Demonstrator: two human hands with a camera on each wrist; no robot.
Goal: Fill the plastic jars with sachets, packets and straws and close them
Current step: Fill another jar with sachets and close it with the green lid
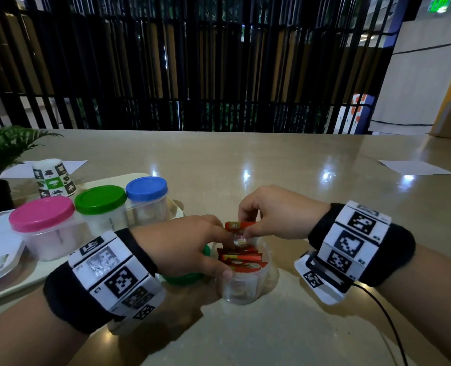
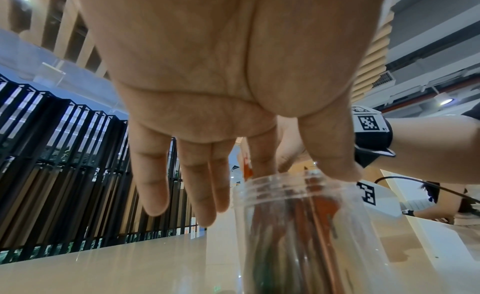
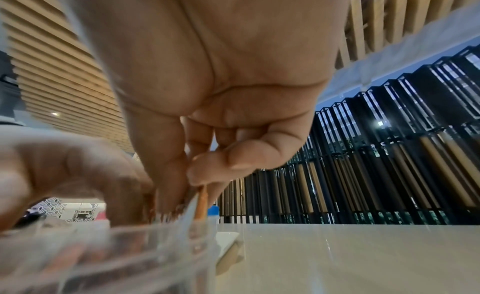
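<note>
I see an open clear plastic jar standing on the desk, near the front edge and about midway between my two wrists. It is packed with red sachets standing on end. My right hand hangs over the far side of the jar's mouth and pinches a small bundle of red sachets between thumb and fingertips; their lower ends reach into the jar. From the right wrist view the thumb and curled fingers close on the thin edges of those packets just above the rim.

My left hand comes in from the left. Its thumb lies against the near rim of the jar and the forefinger reaches over the mouth, touching the sachets. In the left wrist view the other fingers hang straight and loose beside the jar, wrapped round nothing; the thumb rests on the rim.

A loose green lid lies flat on the desk just left of the jar, mostly hidden under my left hand.

To the far left a pale tray carries three closed jars in a row: one with a pink lid, one with a green lid and one with a blue lid. Behind them a patterned paper cup stands upside down. A potted plant sits at the left edge, and a white sheet of paper lies on the far right.
</note>
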